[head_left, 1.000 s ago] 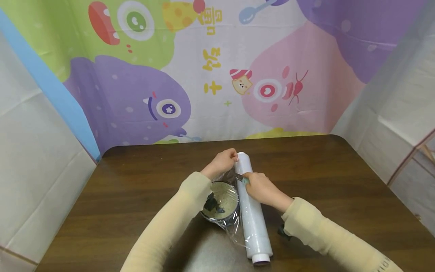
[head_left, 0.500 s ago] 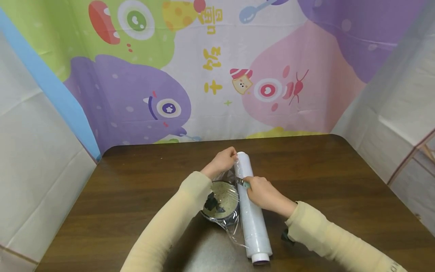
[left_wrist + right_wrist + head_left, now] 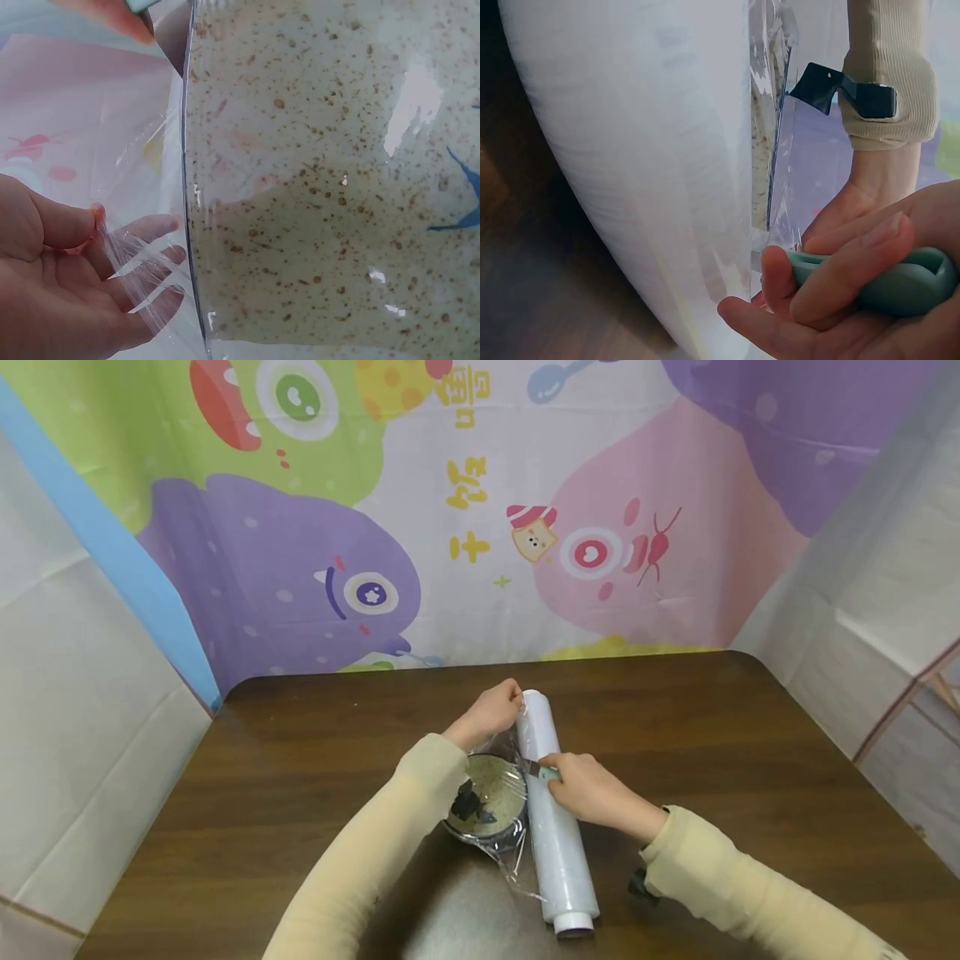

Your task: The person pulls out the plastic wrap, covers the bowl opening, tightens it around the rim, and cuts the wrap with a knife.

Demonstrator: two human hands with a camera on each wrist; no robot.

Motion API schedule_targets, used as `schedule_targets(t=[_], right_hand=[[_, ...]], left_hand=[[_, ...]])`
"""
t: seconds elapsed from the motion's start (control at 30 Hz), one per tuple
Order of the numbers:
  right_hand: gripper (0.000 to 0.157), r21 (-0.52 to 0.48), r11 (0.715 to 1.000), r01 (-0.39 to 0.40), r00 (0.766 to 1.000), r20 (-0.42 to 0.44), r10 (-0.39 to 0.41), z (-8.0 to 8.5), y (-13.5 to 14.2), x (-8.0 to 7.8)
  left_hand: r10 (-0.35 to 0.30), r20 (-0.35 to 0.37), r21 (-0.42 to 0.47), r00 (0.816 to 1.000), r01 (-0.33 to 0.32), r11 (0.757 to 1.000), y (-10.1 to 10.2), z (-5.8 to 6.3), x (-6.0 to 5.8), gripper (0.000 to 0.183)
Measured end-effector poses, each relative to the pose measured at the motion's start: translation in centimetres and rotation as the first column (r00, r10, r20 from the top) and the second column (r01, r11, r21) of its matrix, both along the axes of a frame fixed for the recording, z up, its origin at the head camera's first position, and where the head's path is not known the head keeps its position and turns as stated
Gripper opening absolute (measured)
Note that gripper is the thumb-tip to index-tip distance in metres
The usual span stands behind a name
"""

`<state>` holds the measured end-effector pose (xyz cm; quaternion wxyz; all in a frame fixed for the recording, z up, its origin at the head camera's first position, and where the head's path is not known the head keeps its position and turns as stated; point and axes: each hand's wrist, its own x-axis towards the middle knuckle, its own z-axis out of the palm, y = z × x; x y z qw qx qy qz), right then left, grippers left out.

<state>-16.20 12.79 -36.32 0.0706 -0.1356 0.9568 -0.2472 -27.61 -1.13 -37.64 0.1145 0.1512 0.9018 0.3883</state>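
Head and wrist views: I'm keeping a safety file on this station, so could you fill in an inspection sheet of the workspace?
Surface: brown wood-grain table, with a pale sheen on its near side.
Job's things: white roll; beside it a speckled bowl covered by clear film; mint-handled blade.
Clutter: nothing seen.
Hands: left hand pinches the film near the roll's far end; right hand grips the blade over the roll.
Cables: nothing seen.
Surroundings: cartoon-print cloth behind, pale side panels.
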Motion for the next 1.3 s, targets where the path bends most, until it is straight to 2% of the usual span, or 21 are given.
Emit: schedule_targets(t=[0.33, 0.6, 0.77, 1.0, 1.17, 1.3], right_hand=[[0.033, 0.004, 1.000, 0.004, 1.000, -0.004, -0.004, 0.1, 0.2, 1.1], [0.033, 0.037, 0.999, -0.014, 1.000, -0.007, 0.015, 0.5, -0.2, 2.4], [0.032, 0.082, 0.996, -0.027, 1.000, -0.012, 0.028, 0.8, -0.4, 3.3], [0.027, 0.148, 0.987, -0.056, 0.996, -0.062, 0.066, 1.0, -0.6, 3.9], [0.023, 0.157, 0.986, -0.058, 0.997, -0.043, 0.065, 1.3, -0.6, 4.5], [0.022, 0.156, 0.986, -0.059, 0.997, -0.045, 0.067, 1.4, -0.5, 4.9]], left_hand=[[-0.003, 0.005, 0.006, 1.000, 0.003, 1.000, 0.1, 0.2, 0.2, 0.017], [0.023, 0.004, 0.000, 1.000, -0.023, 1.000, -0.1, 0.1, 0.2, 0.017], [0.030, 0.017, 0.014, 0.999, -0.030, 0.999, -0.2, 0.0, 0.0, 0.017], [0.025, 0.016, 0.022, 1.000, -0.025, 0.999, -0.1, 0.2, 0.0, 0.018], [0.012, 0.045, 0.039, 0.999, -0.013, 0.999, 0.0, 0.1, 0.1, 0.020], [0.032, 0.065, 0.053, 0.997, -0.035, 0.998, 0.0, 0.1, 0.1, 0.020]])
